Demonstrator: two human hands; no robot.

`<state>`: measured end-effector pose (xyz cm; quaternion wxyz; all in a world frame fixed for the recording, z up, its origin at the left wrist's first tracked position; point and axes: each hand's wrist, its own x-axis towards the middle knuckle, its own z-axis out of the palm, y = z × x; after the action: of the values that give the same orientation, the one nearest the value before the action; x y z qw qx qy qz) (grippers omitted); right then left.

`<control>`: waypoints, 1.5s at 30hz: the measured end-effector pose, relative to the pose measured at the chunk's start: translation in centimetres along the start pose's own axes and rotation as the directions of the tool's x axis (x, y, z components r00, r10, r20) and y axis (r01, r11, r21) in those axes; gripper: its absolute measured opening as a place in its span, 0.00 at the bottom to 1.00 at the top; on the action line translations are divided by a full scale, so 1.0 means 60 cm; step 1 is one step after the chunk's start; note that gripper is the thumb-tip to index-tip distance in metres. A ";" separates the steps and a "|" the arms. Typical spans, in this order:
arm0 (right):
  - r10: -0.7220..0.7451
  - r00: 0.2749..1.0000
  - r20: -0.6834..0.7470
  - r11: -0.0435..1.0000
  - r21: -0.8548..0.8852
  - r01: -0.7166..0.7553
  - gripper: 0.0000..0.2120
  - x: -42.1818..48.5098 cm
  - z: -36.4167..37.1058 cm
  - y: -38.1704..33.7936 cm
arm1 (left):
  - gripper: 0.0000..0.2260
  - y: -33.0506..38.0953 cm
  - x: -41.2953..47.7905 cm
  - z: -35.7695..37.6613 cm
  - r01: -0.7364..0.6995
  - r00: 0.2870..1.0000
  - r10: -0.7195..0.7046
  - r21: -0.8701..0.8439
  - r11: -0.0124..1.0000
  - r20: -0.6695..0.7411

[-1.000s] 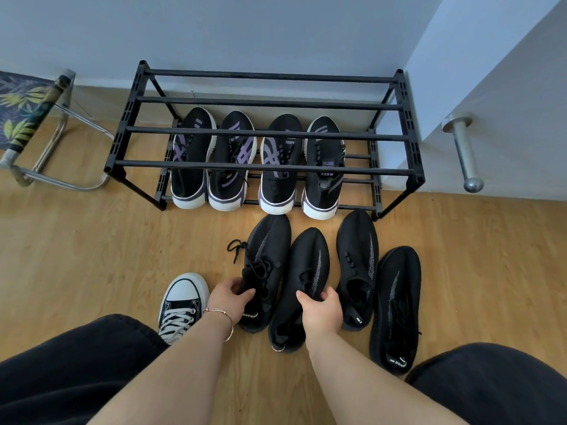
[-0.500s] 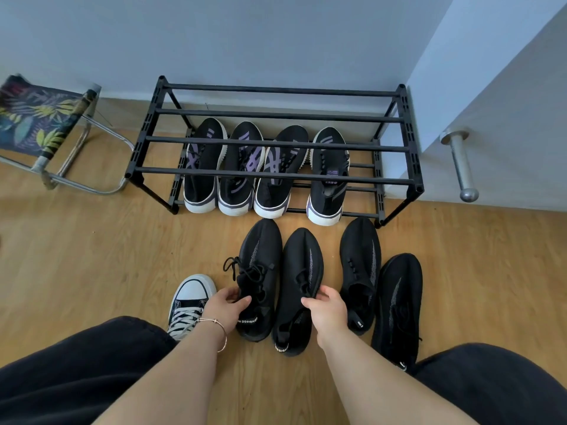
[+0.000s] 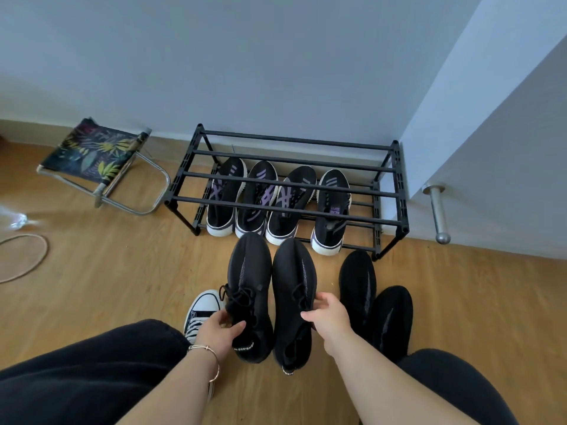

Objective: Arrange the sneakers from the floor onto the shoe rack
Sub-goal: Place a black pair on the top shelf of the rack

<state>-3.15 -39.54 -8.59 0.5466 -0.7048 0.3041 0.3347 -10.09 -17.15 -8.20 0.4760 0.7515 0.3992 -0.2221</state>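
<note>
A black two-tier shoe rack stands against the wall. Its lower tier holds several black sneakers with purple stripes and white soles; the upper tier is bare. My left hand grips the collar of a black knit sneaker with laces. My right hand grips the matching black sneaker beside it. Both are raised, toes toward the rack. Two more black sneakers lie on the floor to the right.
My own foot in a black-and-white canvas shoe rests left of the held pair. A folding stool with a leaf-print seat stands left of the rack. A metal door handle juts out at right. A cord loop lies far left.
Both hands closed on the middle pair of black sneakers and lifted them off the floor toward the rack. The camera view has risen and pulled back.
</note>
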 end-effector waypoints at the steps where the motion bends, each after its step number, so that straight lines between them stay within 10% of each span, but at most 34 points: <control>1: -0.008 1.000 0.015 1.000 -0.013 0.008 0.27 -0.009 0.002 -0.005 | 0.21 0.000 -0.009 -0.008 0.003 1.000 -0.003 -0.013 1.000 -0.011; 34: -0.308 0.944 -0.120 0.940 0.112 0.321 0.21 0.030 0.103 -0.397 | 0.20 0.379 0.113 -0.258 -0.255 0.965 0.246 -0.118 0.960 -0.086; 45: -0.271 0.957 -0.101 0.956 -0.143 0.255 0.07 0.118 0.209 -0.487 | 0.21 0.412 0.241 -0.326 -0.129 0.985 0.131 0.023 0.991 -0.110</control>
<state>22.51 -21.44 0.01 0.5207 -0.7915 0.2175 0.2348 17.48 0.31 3.53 0.4603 0.7909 0.3736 -0.1516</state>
